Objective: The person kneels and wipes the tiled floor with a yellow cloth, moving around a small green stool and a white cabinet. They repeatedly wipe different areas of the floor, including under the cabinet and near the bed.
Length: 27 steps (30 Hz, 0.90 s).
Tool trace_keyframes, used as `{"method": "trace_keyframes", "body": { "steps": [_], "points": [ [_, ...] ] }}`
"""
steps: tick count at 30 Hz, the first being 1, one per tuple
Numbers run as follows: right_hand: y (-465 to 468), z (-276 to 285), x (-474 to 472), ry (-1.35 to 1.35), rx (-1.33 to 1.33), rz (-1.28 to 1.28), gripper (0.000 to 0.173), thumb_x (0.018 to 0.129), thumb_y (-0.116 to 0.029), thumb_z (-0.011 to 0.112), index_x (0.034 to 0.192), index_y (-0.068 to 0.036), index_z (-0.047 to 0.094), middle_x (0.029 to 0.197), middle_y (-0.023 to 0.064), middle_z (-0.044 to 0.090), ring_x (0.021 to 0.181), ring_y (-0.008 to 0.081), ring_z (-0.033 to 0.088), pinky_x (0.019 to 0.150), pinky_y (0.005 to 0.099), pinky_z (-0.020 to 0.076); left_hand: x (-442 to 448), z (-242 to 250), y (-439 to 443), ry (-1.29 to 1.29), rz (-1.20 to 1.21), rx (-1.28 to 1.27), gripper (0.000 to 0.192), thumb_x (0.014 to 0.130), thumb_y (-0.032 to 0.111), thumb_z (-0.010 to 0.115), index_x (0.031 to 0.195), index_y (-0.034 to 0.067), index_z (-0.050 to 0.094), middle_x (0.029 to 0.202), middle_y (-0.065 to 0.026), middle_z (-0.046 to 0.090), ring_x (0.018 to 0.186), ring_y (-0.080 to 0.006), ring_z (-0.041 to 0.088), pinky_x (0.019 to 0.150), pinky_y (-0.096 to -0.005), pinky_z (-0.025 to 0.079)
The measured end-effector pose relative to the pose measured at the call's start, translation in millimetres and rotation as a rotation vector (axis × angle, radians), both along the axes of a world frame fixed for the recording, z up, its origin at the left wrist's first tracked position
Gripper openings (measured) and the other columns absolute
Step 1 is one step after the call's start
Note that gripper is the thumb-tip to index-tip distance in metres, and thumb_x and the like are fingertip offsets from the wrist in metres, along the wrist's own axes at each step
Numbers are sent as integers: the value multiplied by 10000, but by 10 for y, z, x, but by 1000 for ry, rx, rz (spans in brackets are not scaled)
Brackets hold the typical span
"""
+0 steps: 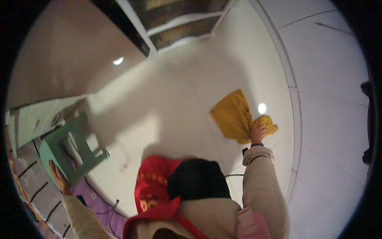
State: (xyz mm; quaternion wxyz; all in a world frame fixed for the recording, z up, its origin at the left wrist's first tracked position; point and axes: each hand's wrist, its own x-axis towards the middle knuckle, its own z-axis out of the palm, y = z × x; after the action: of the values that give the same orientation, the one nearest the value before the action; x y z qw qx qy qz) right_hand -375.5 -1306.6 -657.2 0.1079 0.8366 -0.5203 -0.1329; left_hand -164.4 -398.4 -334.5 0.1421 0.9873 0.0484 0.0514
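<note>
My left hand [58, 180] is on the pale outer face of a green plastic stool [94, 159], its fingers against the edge. Large cut-outs open the stool's side, and I cannot tell how firmly my hand grips. To the right, my right hand [257, 133] presses a bunched part of a yellow cloth [233, 118] onto the glossy cream tile floor [179, 119]. The rest of the cloth spreads flat to the left of my wrist. A red apron [152, 182] with yellow print hangs before my body.
A white wall [328, 125] with a skirting strip [295, 119] runs along the right. A white-framed rack [185, 22] stands at the top. A brown glossy panel [68, 50] fills the upper left. Purple flowered fabric [95, 203] lies beside my left forearm.
</note>
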Motion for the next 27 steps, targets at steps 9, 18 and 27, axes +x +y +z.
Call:
{"method": "trace_keyframes", "body": {
  "steps": [9, 18, 27],
  "points": [
    [478, 1019, 408, -205, 372, 644, 464, 819, -319, 574, 1226, -102, 518, 1187, 250, 523, 1026, 405, 558, 820, 497, 485, 117, -62, 148, -12, 44, -45, 506, 980, 375, 353, 1388, 79, 390, 1459, -100, 342, 1340, -264, 322, 1084, -357, 254],
    [298, 578, 1337, -217, 660, 275, 408, 851, -143, 512, 1255, -90, 495, 1190, 235, 543, 1054, 388, 552, 863, 436, 476, 80, -25, -4, -38, 110, -163, 478, 978, 335, 376, 1374, 69, 411, 1443, -101, 365, 1331, -248, 338, 1085, -349, 255],
    [1227, 144, 3460, -215, 329, 792, 349, 827, -232, 560, 1158, -135, 608, 1147, 121, 599, 1094, 292, 549, 876, 415, 465, 99, -23, 123, -32, 57, -65, 466, 980, 315, 377, 1370, 63, 415, 1432, -104, 385, 1319, -246, 351, 1077, -339, 258]
  ]
}}
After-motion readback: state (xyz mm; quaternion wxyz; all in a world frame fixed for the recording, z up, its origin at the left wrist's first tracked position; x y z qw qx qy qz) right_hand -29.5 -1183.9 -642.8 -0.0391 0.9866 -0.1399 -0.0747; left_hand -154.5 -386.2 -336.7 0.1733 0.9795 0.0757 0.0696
